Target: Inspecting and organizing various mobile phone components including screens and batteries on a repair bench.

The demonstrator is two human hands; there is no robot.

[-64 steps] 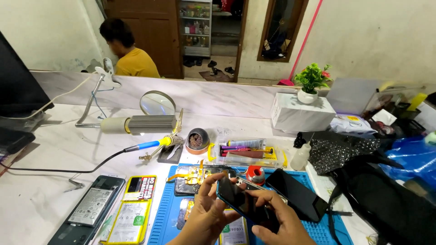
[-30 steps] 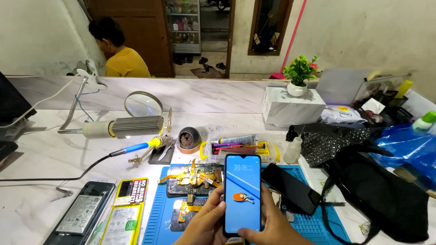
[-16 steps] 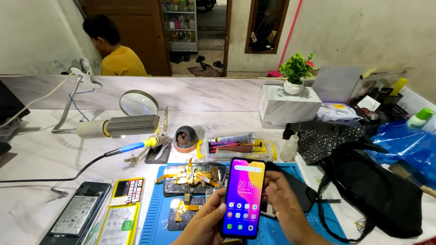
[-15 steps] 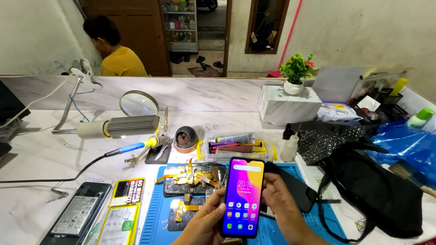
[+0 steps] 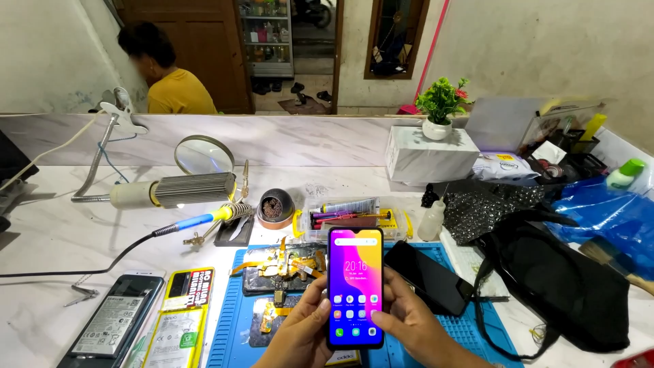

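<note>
Since half a second back you've barely shifted: phone [image 5: 355, 286] a touch more upright, home screen lit where a second ago it was a plain blue screen. Your left hand [image 5: 300, 335] and right hand [image 5: 409, 327] are both clamped on it, left fingers wrapped along one edge, right ones cupping the other, right thumb near the glass. It hangs just above the blue mat [image 5: 228, 320], over the opened phone parts [image 5: 279, 272] with their orange flex ribbons. Honestly the risk is a slip: you're only pinching the edges, so if it drops it lands on those boards. The dark phone [image 5: 429, 276] lies just beside your right hand too, easy to knock.
</note>
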